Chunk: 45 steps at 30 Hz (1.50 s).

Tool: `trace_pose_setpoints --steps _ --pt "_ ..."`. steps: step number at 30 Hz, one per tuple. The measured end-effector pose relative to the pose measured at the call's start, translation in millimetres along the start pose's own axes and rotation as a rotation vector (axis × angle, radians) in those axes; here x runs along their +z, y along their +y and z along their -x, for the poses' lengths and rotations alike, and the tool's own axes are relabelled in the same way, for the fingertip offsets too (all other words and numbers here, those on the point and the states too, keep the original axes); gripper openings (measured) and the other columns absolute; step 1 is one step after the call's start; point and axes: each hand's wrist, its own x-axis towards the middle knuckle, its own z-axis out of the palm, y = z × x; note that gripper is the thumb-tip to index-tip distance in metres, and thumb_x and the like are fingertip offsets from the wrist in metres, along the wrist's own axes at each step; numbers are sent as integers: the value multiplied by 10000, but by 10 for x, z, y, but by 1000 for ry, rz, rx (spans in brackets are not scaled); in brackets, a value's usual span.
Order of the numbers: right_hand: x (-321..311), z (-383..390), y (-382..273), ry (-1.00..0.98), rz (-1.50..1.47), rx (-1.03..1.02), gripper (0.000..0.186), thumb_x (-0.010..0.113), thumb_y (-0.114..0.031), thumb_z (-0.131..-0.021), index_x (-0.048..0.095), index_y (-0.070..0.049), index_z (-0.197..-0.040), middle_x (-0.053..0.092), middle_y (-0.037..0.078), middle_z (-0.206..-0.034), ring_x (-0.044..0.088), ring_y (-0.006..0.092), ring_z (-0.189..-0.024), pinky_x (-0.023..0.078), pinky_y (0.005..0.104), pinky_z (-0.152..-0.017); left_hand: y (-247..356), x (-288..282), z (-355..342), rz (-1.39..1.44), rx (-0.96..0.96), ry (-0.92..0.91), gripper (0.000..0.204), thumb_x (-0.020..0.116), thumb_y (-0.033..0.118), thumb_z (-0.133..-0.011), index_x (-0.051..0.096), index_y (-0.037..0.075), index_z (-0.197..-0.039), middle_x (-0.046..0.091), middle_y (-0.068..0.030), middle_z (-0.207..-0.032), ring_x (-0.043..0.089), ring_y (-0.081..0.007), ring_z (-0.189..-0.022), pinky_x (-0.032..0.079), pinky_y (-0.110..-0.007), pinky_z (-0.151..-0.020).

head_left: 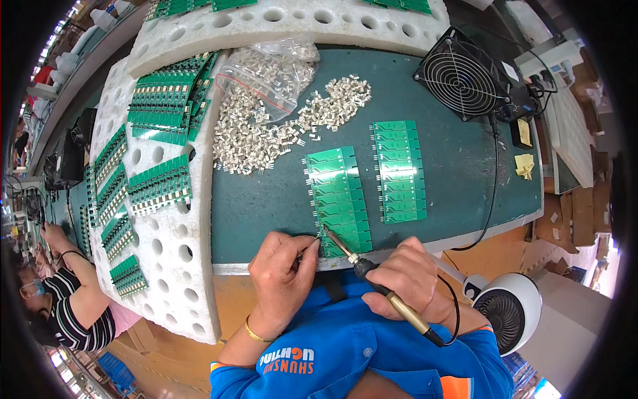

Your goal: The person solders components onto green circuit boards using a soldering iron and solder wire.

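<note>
My right fingers (395, 274) are wrapped around the soldering iron (407, 311), like a fat pen. Its tip (326, 229) points far and left, at the near part of the green board (340, 199), close to its left edge. That board lies flat on the bench (259, 213), just left of a second green board (401, 173). My left fingers (308, 265) are pinched together by the near left corner. They seem to hold a thin wire (317, 239), but it is too small here to be sure.

To do this well, I should rest my wrists so the tip does not wobble. I should warm one little leg and its spot together, melt in just a bit, then lift off cleanly. Too big a blob could join two legs. My left fingers are near the tip, so I must mind the heat. The loose white plugs (246, 149) lie in a heap farther away, to the left.
</note>
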Motion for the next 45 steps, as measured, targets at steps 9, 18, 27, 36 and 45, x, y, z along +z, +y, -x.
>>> trace_pose_setpoints --steps 9,18,27,36,45 --pt "6 -5 -4 29 12 11 341 821 -327 -819 651 -59 -943 622 35 -685 586 209 -591 423 342 -598 -18 11 -3 0 16 2 120 785 -57 -769 720 23 -831 560 -38 -701 497 -112 -570 384 -267 -489" --pt "13 -2 -9 27 29 -11 411 804 -415 -832 646 -63 -972 600 22 -668 573 202 -580 415 339 -580 -23 20 -14 -21 29 5 119 785 -48 -762 726 29 -831 579 -72 -702 545 -152 -525 432 -293 -477" --pt "14 -5 -19 14 37 -17 446 814 -443 -807 650 -60 -966 599 18 -670 570 196 -568 404 328 -562 -10 21 -37 -20 27 -8 117 783 -45 -765 718 28 -828 582 -74 -702 557 -161 -530 437 -296 -475" --pt "7 -9 -19 7 66 -38 391 819 -395 -815 659 -63 -946 578 7 -656 548 188 -553 388 325 -556 -1 14 -16 -11 -6 -5 127 789 -56 -783 699 19 -831 571 -48 -715 508 -103 -570 391 -251 -481" --pt "-53 18 3 18 44 -42 360 777 -394 -863 653 -68 -954 577 -3 -655 549 182 -557 392 328 -561 -124 -61 93 67 11 69 137 740 -13 -868 612 21 -904 548 -52 -707 507 -136 -540 412 -269 -500"
